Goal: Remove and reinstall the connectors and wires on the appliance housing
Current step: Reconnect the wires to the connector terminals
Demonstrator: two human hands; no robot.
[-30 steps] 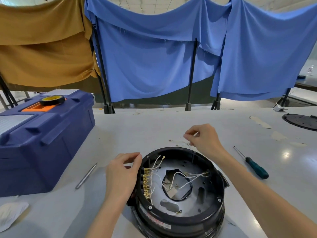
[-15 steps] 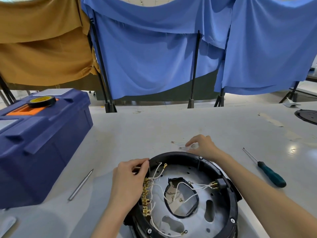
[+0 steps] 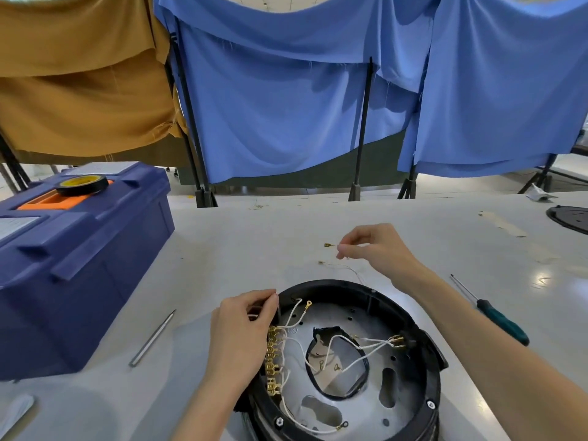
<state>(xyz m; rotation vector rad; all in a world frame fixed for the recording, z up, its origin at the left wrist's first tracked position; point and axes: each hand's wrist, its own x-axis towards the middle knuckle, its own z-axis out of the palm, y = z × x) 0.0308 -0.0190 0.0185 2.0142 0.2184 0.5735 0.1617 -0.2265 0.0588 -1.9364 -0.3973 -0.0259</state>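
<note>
The right hand (image 3: 378, 249) is held above the tabletop (image 3: 254, 230) just past the far rim of the housing (image 3: 334, 283). Its thumb and forefinger are pinched on a thin wire (image 3: 338, 246), and the brass connector (image 3: 328, 245) sticks out to the left of the fingertips. A second loose wire (image 3: 337, 265) already lies on the tabletop just beneath it. The left hand (image 3: 245, 332) is curled at the near-left rim of the housing. Its fingertips are closed on what looks like a white lead (image 3: 253, 314), right above the brass terminal strip (image 3: 273, 361). Inside the housing, most of the white wires (image 3: 350, 342) run between that strip and a plug on the right wall, and one ring terminal (image 3: 308, 303) stands free. I'd say this is the removal half of the job, with detached wires being laid out beyond the housing, though a pick-up for refitting would look much the same. The next move calls for laying this wire down apart from the other so they don't tangle. Then the right hand should go to the strip for a fine pinch on one small connector, pulled straight off while the left hand steadies the housing. A green-handled screwdriver (image 3: 502, 319) lies to the right, a metal rod (image 3: 152, 338) to the left, and a blue toolbox (image 3: 79, 265) beyond that.
</note>
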